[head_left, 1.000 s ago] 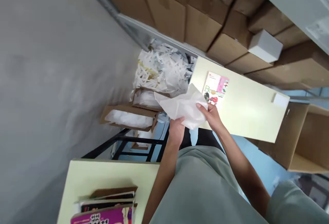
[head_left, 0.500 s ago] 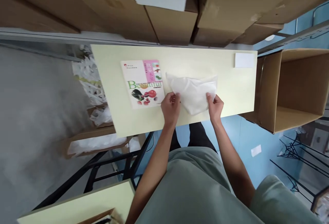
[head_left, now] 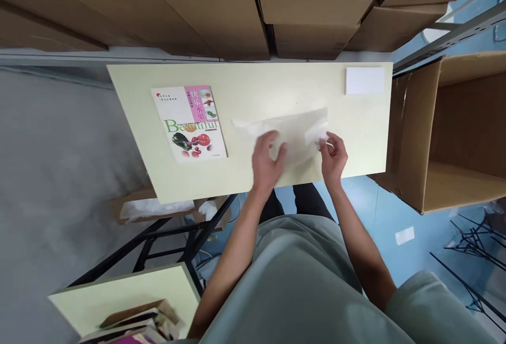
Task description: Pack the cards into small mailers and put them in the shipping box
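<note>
A thin, see-through white bag (head_left: pixel 298 132) lies loosely over the pale table in front of me, partly blurred by motion. My left hand (head_left: pixel 266 167) is at its left part, thumb and fingers spread apart in a curve, not gripping it. At the bag's right end, my right hand (head_left: pixel 334 158) pinches the edge between thumb and fingers. To the left a book (head_left: pixel 190 133) lies flat, its cover showing vegetables and the word "Beautiful". Neither hand touches the book.
The table (head_left: pixel 253 86) has a small stack of white cards (head_left: pixel 364 80) at its far right. Cardboard boxes (head_left: pixel 316 41) line the shelf behind. An open cardboard box (head_left: pixel 415 138) stands at the right. More books (head_left: pixel 138 323) rest on a lower surface at left.
My left hand has let go of the bag and its fingers have spread. The bag has stretched out flatter and wider. The view has shifted, so the book appears farther left.
</note>
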`<state>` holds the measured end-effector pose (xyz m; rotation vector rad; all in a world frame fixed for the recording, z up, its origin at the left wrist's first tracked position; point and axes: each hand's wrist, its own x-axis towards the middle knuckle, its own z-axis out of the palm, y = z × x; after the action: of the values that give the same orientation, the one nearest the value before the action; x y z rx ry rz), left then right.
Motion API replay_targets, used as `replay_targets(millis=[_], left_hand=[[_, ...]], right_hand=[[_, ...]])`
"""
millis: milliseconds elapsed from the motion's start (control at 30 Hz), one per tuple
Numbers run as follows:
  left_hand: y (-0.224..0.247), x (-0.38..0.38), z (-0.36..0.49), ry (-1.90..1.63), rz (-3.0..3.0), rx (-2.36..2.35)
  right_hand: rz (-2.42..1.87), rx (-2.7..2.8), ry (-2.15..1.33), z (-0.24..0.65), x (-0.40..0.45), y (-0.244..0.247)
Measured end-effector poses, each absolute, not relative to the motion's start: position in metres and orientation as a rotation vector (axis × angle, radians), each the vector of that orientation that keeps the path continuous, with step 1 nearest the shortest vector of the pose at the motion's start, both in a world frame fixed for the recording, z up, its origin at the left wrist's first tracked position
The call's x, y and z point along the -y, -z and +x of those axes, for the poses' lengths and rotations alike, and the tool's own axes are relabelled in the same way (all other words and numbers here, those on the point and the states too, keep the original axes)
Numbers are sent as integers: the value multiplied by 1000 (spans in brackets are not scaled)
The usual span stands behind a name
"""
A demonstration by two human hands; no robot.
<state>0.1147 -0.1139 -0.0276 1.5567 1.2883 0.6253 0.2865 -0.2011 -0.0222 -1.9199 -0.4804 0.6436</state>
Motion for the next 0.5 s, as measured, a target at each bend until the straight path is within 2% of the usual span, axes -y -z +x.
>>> replay_targets(millis=[133, 267, 367, 500], left_hand=[[-6, 134, 143, -450, 1663, -954], [-31, 138, 158, -603, 1516, -1037], [-29, 131, 156, -816, 1102, -1314], [-14, 111, 134, -1103, 520, -1474]], right_hand=[[-1865, 769, -526, 273, 197, -24], [-1784, 1028, -520, 270, 192, -62], [-1847, 1009, -572, 284, 186, -53], [-2172, 851, -817, 303, 180, -1]])
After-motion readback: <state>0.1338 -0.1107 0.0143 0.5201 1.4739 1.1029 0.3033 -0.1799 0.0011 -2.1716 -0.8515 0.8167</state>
